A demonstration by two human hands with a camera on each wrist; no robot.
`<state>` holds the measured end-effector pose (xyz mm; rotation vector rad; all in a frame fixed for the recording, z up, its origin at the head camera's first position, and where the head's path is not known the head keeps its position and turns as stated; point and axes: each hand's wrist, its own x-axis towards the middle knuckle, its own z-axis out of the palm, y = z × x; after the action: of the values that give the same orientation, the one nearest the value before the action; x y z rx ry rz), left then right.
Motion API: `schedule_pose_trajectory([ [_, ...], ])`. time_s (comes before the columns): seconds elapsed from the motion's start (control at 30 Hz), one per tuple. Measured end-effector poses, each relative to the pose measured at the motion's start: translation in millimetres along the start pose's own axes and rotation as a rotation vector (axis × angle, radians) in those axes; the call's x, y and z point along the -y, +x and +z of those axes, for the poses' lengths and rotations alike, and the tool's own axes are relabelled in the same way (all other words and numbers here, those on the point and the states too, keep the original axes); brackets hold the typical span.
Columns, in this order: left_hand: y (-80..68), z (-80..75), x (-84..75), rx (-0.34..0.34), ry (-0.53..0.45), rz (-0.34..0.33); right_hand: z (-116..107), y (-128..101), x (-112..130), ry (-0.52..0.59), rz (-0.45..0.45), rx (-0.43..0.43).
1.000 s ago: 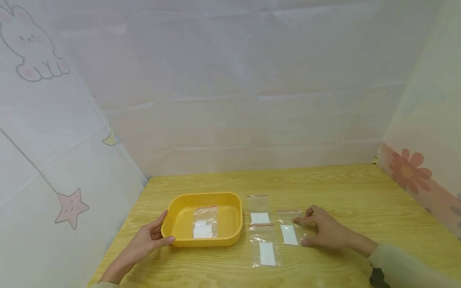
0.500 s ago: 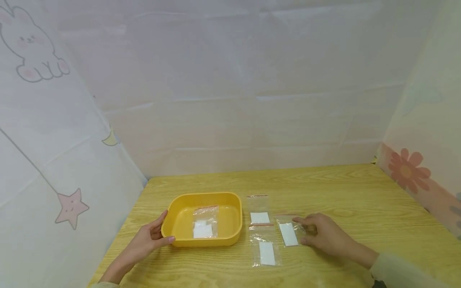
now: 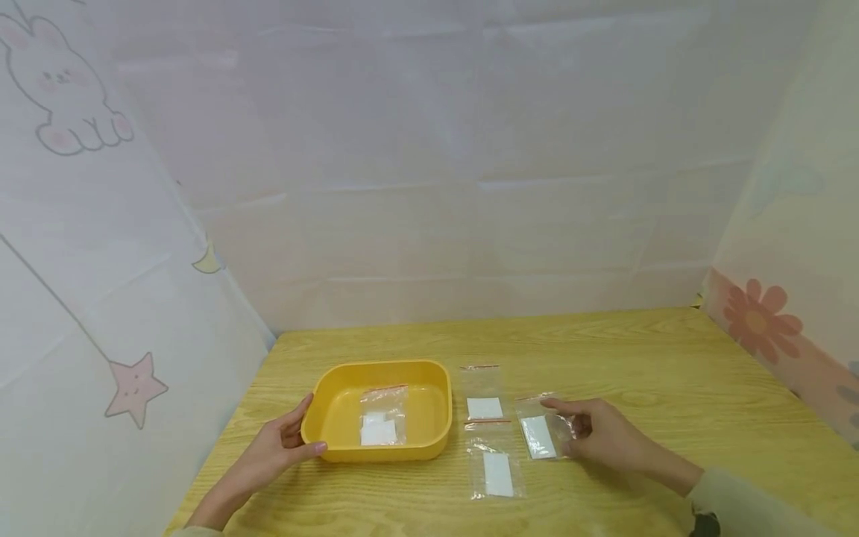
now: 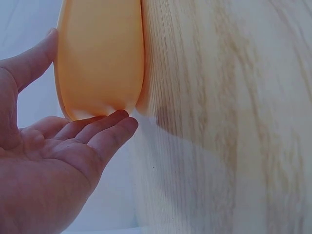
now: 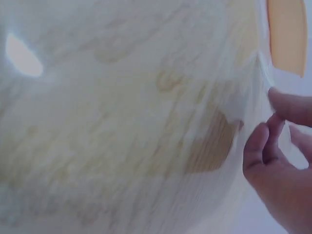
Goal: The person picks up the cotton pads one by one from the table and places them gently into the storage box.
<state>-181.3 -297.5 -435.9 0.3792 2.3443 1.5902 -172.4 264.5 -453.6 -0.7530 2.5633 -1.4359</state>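
Note:
My left hand rests against the left end of a yellow plastic tray. Its thumb lies at the front corner, and in the left wrist view the fairly straight fingers touch the outer wall. Inside the tray is a clear zip bag with white pieces. To the right, my right hand pinches the right side of another clear zip bag holding a white card. That bag's red-lined top edge is slightly raised, and the index finger reaches over it. In the right wrist view only a pale sliver of bag shows.
Between the tray and my right hand lie two more zip bags, a back one and a front one, nearly end to end. A wood-grain table carries everything. Printed white sheeting closes off the back and both sides.
The bag at my right hand has shifted a little and its top edge has tilted, with the index finger moving slightly left across it. The left hand and tray stay put.

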Motion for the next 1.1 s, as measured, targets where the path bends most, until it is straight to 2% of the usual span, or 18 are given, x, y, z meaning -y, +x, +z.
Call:
schedule_pose_trajectory([
  [0.1,0.0,0.0,0.2,0.001,0.001,0.002,-2.7,0.3,-1.2,0.147,0.001,0.065],
  [0.2,-0.3,0.2,-0.6,-0.002,0.001,-0.002,-4.6,1.3,0.3,0.241,0.044,0.125],
  [0.33,-1.1,0.3,-2.2,0.000,-0.001,-0.002,-6.5,2.6,2.1,0.240,0.087,0.151],
  [0.6,-1.2,0.4,-2.5,-0.001,0.001,0.002,-7.6,3.1,3.9,0.213,0.123,0.131],
  [0.87,-1.0,0.4,-2.5,-0.010,0.002,-0.008,-11.1,8.3,18.0,0.289,0.102,0.116],
  [1.1,-0.9,0.3,-2.2,-0.009,-0.001,-0.011,-15.6,24.3,38.2,0.350,0.026,0.148],
])
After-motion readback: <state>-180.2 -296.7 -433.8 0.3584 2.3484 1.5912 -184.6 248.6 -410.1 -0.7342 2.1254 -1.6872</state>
